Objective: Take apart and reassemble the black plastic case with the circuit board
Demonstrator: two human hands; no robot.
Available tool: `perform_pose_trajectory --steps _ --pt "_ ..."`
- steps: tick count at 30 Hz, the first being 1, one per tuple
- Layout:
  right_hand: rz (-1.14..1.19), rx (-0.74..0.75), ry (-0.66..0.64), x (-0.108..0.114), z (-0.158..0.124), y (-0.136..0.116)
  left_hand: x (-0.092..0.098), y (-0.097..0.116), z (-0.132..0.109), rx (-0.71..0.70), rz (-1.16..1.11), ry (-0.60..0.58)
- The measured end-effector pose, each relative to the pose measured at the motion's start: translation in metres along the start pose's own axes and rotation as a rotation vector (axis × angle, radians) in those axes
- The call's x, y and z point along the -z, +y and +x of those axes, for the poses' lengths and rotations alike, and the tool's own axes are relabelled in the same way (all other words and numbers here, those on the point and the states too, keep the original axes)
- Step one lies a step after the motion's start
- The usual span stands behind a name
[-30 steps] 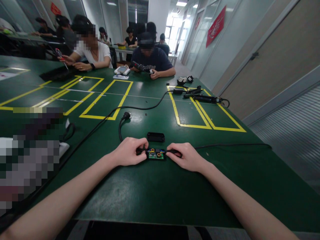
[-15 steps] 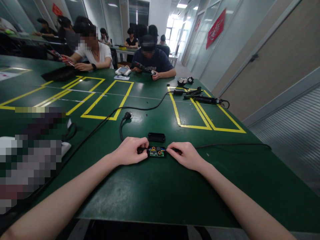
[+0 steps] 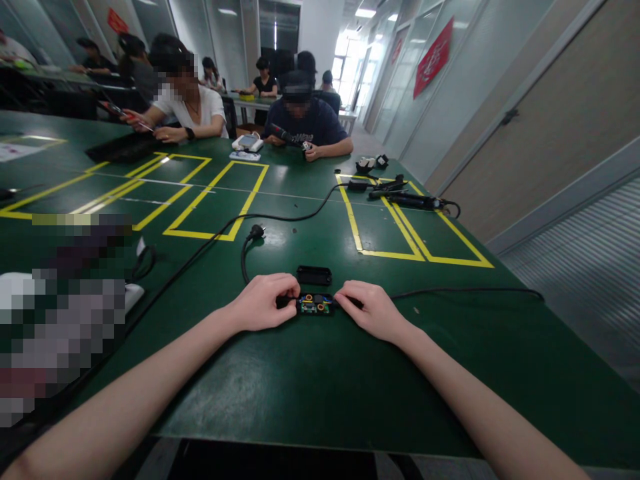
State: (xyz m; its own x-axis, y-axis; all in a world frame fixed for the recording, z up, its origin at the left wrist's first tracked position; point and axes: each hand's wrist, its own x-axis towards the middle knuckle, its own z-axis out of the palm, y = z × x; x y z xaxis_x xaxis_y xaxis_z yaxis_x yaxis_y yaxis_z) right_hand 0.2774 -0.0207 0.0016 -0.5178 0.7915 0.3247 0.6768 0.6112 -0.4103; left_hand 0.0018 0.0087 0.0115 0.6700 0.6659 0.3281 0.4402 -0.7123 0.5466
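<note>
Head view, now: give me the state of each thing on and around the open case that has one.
Left hand: closed on the short cord
Right hand: pinching the long cord
Case: open
Circuit board: exposed, inside the case
Cover: off, lying beyond the case
Plug: unplugged, on the table
Short cord: curved
Long cord: stretched along the table

An office-like workshop. Tall pale glass partitions [image 3: 480,67] stand beyond a broad green table [image 3: 240,393] marked with yellow tape rectangles [image 3: 200,235].

Blurred lettering [image 3: 297,139] on navy shirt [image 3: 326,125]; illegible red banner [image 3: 433,58]
</note>
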Motion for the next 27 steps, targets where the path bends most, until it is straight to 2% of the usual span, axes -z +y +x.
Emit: perform_pose_trajectory --steps 8,18,24,27 --pt "0.068 0.016 0.001 -0.0015 0.0011 0.0017 0.0005 -0.0013 0.0000 -0.034 0.048 -0.023" --pt "0.156 -0.084 0.045 -0.0058 0.0039 0.0048 0.0010 -0.0014 0.0021 -0.077 0.154 -0.039" --pt "0.115 -0.094 0.108 -0.0075 0.0044 0.0047 -0.0022 0.0006 0.0035 -0.051 0.213 -0.013" --pt "0.079 -0.053 0.133 -0.0090 0.0051 0.0057 -0.0015 -0.0004 0.0044 -0.043 0.236 -0.002"
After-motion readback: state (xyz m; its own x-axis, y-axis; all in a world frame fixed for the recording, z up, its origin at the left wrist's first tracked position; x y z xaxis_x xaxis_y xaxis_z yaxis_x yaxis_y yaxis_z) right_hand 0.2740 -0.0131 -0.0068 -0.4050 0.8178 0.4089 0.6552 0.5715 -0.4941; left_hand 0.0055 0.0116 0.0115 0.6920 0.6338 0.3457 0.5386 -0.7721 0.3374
